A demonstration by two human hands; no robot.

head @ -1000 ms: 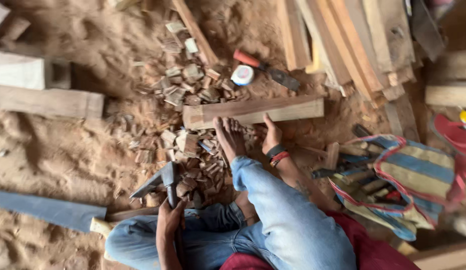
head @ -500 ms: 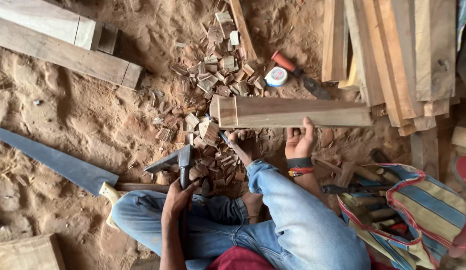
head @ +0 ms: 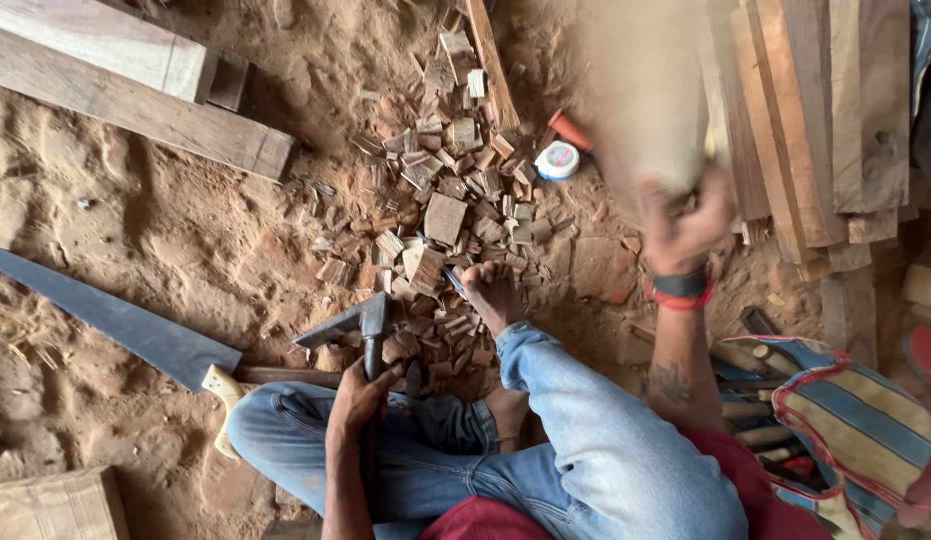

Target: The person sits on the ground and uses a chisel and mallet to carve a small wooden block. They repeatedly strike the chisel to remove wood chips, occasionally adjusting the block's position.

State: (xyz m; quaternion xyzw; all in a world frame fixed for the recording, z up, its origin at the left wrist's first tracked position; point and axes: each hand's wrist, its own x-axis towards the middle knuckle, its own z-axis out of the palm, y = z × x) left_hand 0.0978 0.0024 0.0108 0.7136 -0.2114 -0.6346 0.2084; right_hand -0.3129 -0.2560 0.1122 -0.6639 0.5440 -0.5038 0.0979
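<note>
Sitting on the sandy floor (head: 135, 230) — chopping wood

The left hand (head: 360, 395) is gripping the heavy adze (head: 350, 325) by its handle; the right hand (head: 685, 225) is lifting a stiff, blurred plank (head: 640, 90) by its end.

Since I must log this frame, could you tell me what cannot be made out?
- Head view: the board in the right hand is motion-blurred; the grip is unclear.
- The adze handle is hidden under the left hand.
- The saw tip is cut off at the left edge.

Sandy dirt floor (head: 165, 230) bears wood offcuts (head: 445, 215) at centre, planks (head: 125, 80) upper left, a handsaw (head: 115, 325) at left, boards (head: 825, 110) upper right.
</note>
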